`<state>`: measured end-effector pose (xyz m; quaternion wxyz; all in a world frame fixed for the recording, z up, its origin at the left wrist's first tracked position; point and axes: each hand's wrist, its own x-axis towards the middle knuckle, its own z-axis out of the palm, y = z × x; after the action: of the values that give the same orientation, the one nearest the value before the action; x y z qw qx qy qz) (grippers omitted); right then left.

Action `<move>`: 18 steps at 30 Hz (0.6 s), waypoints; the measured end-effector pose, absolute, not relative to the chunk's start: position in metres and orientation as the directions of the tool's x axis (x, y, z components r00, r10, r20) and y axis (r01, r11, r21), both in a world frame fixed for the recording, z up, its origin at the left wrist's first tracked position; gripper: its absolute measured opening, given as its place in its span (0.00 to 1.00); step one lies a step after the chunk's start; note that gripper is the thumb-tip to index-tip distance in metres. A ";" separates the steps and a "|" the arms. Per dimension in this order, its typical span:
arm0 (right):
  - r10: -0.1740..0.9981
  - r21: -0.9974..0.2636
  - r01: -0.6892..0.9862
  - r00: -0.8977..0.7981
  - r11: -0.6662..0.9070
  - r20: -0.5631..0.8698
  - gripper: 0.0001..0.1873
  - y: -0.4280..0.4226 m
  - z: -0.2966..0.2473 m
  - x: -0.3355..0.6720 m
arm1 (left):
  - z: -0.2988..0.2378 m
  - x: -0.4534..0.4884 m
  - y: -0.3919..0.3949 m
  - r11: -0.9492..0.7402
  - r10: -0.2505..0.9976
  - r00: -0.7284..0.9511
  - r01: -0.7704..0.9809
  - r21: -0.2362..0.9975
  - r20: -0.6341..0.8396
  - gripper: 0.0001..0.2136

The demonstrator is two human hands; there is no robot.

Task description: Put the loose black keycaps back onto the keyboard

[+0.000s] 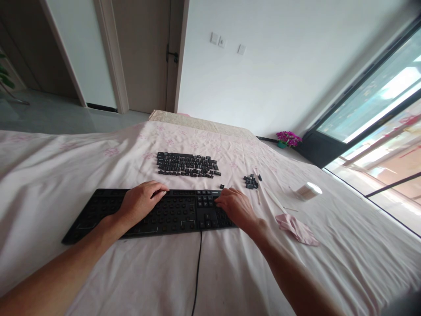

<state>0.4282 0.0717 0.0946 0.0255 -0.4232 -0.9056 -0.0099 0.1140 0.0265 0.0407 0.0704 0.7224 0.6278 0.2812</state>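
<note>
Keyboard (177, 216) lies on the cloth (158, 272), left hand (141, 198) at its twelve-o'clock edge, right hand (236, 204) toward its three-o'clock end; whether either grip is clamped, I cannot tell. A stray nudge could lose the keycap (222, 186) at the right hand's eleven o'clock.

Home interior, one room: pale pink floral fabric sheet (148, 272), broadly spread; flat grey-brown door (141, 57) with black metal lever handle (173, 55); square white plastic wall plates (214, 38); magenta-flowered plant in green pot (288, 138); large dark-framed glass panes (365, 105).
</note>
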 end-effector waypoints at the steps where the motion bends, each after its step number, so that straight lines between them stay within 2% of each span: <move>1: 0.766 -0.005 0.767 -0.641 0.642 0.047 0.08 0.072 0.095 0.427 | 0.041 0.114 0.026 -0.201 0.947 0.053 0.866 0.458 0.316 0.11; 4: 0.765 0.062 0.764 -0.644 0.642 0.015 0.06 0.071 0.097 0.423 | 0.042 0.114 0.026 -0.199 0.950 0.053 0.863 0.464 0.309 0.11; 9: 0.735 0.226 0.715 -0.678 0.662 -0.005 0.09 0.065 0.098 0.413 | 0.041 0.114 0.027 -0.196 0.949 0.049 0.867 0.459 0.311 0.10; 18: 0.703 0.287 0.657 -0.704 0.697 -0.096 0.06 0.076 0.086 0.420 | 0.039 0.113 0.027 -0.199 0.946 0.048 0.866 0.459 0.320 0.10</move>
<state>0.4202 0.0760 0.0855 -0.0998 -0.3713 -0.9158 -0.1163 0.1130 0.0272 0.0386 0.0709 0.7205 0.6288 0.2836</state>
